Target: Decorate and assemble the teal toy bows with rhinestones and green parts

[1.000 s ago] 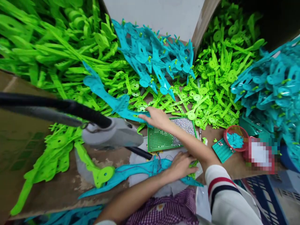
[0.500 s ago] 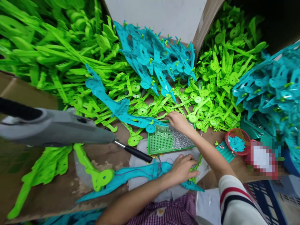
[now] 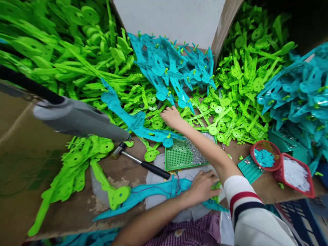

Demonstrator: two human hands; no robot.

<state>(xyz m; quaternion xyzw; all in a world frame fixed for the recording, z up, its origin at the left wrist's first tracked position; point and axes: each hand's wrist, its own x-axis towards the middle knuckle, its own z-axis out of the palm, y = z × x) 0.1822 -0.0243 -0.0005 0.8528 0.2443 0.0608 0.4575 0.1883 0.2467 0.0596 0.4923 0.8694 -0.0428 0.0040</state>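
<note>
My left hand [image 3: 204, 186] rests on the right part of a long curved blue plastic part [image 3: 153, 189], its fingers bent over it. A small bright green part [image 3: 216, 192] shows at the fingertips. Thin reddish wires run along the blue part, which lies on a pale cloth pad. Farther forward, my right hand [image 3: 171, 118] is over the heap of small green plastic pieces [image 3: 200, 112], fingers curled down; what they pinch, if anything, is hidden. Below the right forearm sits a green perforated tray [image 3: 176, 158] with many small metal bits [image 3: 198, 153] at its right.
A hammer [image 3: 143, 164] lies left of the tray, beneath a grey hanging tool [image 3: 84, 118]. Blue parts [image 3: 176, 65] and green parts [image 3: 64, 58] are piled at the back. On the right stand a red bowl [image 3: 275, 166] of blue pieces and a red basket [image 3: 311, 191] of white pieces.
My right hand has moved from the metal bits in the tray forward and left to the green pieces. My left hand stays on the blue part. The grey tool has swung, uncovering the hammer's head.
</note>
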